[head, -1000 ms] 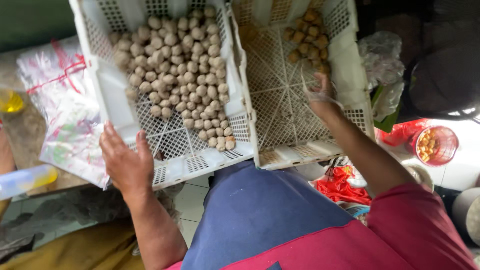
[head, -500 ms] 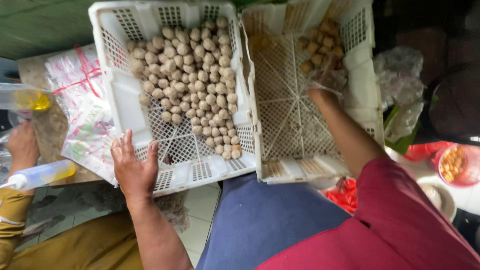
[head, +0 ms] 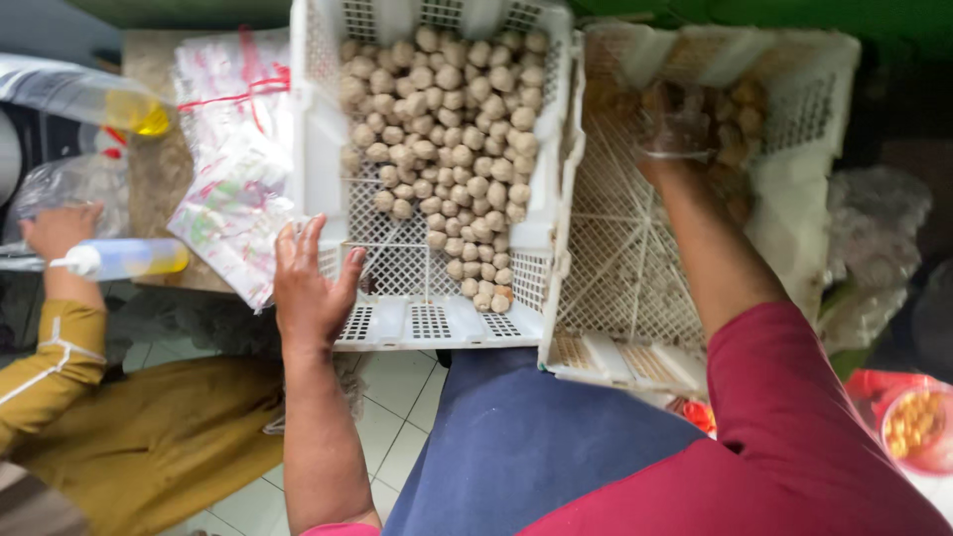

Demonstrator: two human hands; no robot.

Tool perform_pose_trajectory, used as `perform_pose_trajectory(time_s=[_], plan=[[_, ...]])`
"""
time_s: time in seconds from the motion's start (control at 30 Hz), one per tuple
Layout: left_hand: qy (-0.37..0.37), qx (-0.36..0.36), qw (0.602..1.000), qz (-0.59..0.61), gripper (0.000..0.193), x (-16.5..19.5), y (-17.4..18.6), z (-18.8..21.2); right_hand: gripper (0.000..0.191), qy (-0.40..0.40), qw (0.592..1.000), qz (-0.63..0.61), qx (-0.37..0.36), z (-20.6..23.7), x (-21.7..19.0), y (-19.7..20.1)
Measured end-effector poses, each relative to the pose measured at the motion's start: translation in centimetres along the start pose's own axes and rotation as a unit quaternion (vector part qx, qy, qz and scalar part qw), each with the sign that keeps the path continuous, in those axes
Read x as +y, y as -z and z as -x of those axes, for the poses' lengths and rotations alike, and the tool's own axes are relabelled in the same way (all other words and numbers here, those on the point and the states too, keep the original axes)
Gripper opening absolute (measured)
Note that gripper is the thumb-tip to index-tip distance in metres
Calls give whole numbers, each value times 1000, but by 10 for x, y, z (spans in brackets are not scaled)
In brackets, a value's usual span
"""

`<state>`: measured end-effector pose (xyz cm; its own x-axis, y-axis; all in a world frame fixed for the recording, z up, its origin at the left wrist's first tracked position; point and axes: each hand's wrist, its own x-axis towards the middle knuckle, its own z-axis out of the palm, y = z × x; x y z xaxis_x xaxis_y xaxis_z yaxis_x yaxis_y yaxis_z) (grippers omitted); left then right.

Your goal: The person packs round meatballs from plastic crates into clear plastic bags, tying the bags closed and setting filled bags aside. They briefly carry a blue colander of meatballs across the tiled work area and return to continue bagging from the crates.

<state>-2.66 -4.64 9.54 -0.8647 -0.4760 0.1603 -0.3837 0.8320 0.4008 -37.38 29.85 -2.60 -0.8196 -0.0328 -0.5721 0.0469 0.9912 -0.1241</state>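
The left hand (head: 310,288) lies open, fingers spread on the near corner of the white crate (head: 437,323) of pale meatballs (head: 447,149). Right of that crate, the right hand (head: 675,129) — blurred, grip unclear — reaches among browner balls (head: 735,109) in the second crate (head: 615,288).

The left white plastic crate (head: 427,323), lattice-walled and open-topped, sits tilted toward the person with its near rim over the lap, and pale beige meatballs (head: 447,149) heap across its floor from the far wall down toward the near right corner. Just beside it, touching along the side wall, the right white crate (head: 615,298) of the same lattice make lies mostly bare. Only a small cluster of browner meatballs (head: 730,124) is gathered in its far corner.
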Motion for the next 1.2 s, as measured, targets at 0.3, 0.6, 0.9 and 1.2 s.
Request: perform_pose_trajectory(time_s=[0.3, 0.6, 0.9, 1.2], plan=[[-4, 10, 997, 79, 57, -10, 12, 0, 40, 23, 999, 27, 8, -7, -33, 9], [-7, 3, 991, 133, 59, -16, 27, 1, 33, -46, 905, -423, 9, 17, -2, -13], [-1, -14, 991, 135, 56, -12, 37, -1, 22, 331, 608, -707, -144, 80, -68, 31], [-17, -14, 989, 145, 52, -13, 26, 3, 53, 363, 801, -463, 115, 52, -140, 12]])
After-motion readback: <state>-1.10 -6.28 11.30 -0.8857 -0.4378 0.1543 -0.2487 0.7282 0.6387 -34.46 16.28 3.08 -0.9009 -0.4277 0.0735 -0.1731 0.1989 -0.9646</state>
